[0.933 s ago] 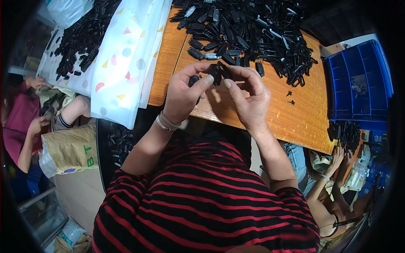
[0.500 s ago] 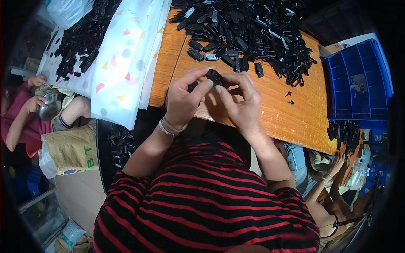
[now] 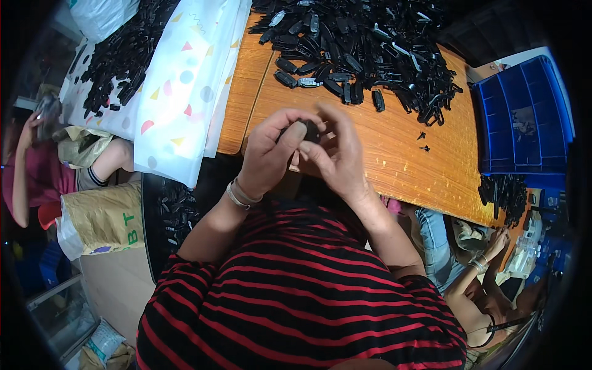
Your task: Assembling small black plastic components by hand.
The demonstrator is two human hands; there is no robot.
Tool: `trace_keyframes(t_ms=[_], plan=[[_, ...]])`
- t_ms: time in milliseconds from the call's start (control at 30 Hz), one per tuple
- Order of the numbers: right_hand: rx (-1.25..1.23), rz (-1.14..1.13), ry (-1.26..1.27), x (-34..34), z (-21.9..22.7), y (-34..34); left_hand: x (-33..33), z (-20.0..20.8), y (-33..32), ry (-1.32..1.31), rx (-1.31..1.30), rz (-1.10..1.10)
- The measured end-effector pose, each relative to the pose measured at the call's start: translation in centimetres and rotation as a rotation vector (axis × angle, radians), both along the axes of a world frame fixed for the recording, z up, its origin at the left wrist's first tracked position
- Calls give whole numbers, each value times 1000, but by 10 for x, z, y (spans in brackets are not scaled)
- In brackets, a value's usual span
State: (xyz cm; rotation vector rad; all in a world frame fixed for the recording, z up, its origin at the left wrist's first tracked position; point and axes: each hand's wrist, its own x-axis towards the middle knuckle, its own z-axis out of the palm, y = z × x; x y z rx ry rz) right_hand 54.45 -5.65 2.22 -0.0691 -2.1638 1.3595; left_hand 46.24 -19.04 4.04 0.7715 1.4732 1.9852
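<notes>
In front of my chest, near the table's front edge, my left hand (image 3: 271, 145) grips a small black plastic part (image 3: 310, 131) between thumb and curled fingers. My right hand (image 3: 339, 154) closes on the part's right side. Its thumb tip presses near the lower edge, and its upper fingers are slightly blurred. Most of the part is covered by fingers, so its full shape cannot be made out. Beyond my hands lies a big heap of black plastic casings (image 3: 345, 49), some with shiny silver-grey faces. Two tiny black pieces (image 3: 423, 142) rest to the right.
The wooden table (image 3: 401, 176) carries a blue compartment bin (image 3: 524, 117) at its right end. Patterned plastic sheeting (image 3: 179, 92) covers the left side, beside another black heap (image 3: 123, 61). A black container of parts (image 3: 176, 209) stands lower left. Co-workers sit at left (image 3: 43, 160) and right (image 3: 475, 277).
Both my hands have come lower and closer to my body with the black part. My right fingers have shifted around it. The person at left has raised a metal bowl.
</notes>
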Motion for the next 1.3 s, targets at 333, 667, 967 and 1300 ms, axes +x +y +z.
trace_keyframes(t_ms=[333, 667, 967, 1300], plan=[[-59, 194, -106, -6, 7, -47, -4, -1, -41, -137, -101, 47], [593, -276, -218, -6, 7, 101, -2, -35, -226, 970, -1324, 98], [985, -374, -600, -29, 19, 151, -18, 20, -77, 712, -660, -305], [728, -390, -225, 7, 12, 131, -84, -24, 46, 1273, -579, 312]])
